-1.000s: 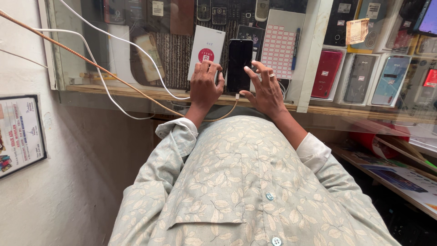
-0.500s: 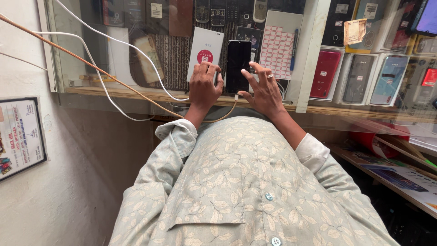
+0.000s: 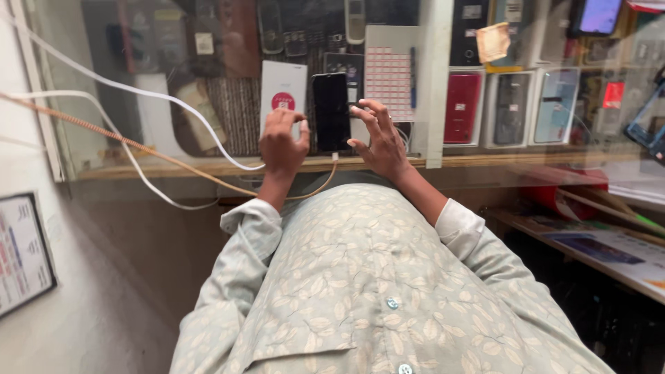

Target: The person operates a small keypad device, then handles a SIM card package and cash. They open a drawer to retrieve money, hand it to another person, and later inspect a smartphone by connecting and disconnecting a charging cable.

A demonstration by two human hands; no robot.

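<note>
A black phone (image 3: 331, 111) stands upright on a wooden ledge (image 3: 173, 168), leaning against the glass of a display case, screen dark. A braided orange cable (image 3: 138, 147) runs to its bottom end. My left hand (image 3: 282, 144) is just left of the phone, bent fingers touching the lower part of a white box with a red circle (image 3: 282, 82). My right hand (image 3: 379, 142) is just right of the phone, fingers spread, thumb by its lower right corner. Neither hand grips anything.
Two white cables (image 3: 138, 93) hang across the glass at left. Behind the glass are old phones, a pink sheet (image 3: 388, 84) and coloured phone cases (image 3: 463, 107). A framed notice (image 3: 21, 253) hangs on the left wall. A counter with papers (image 3: 603, 253) stands at right.
Both hands stay beside the phone. My right hand's fingers have spread a little and drawn slightly off the phone's edge. The phone and box have not moved.
</note>
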